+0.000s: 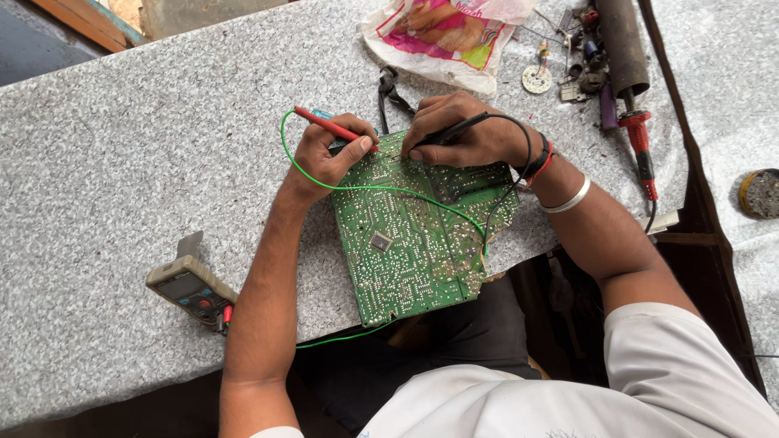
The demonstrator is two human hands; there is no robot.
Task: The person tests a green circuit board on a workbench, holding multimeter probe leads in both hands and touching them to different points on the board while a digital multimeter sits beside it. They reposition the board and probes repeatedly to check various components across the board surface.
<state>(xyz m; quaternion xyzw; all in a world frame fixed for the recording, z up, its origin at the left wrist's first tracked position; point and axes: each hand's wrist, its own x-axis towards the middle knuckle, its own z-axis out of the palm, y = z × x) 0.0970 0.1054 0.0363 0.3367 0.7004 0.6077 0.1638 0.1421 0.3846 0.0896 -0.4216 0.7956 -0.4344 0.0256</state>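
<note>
Two probes on a green board (414, 227)
Left hand (324, 158) pinches the red probe (329, 126), right hand (462, 134) grasps the black probe (454, 130); a slipped tip could bridge neighbouring solder joints.

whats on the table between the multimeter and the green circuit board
In the head view, the person's left forearm crosses the granite table between multimeter and circuit board.

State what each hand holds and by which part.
The left hand grips a red test probe near its tip end; the right hand grips a black test probe low on its shaft, over the green circuit board.
</note>
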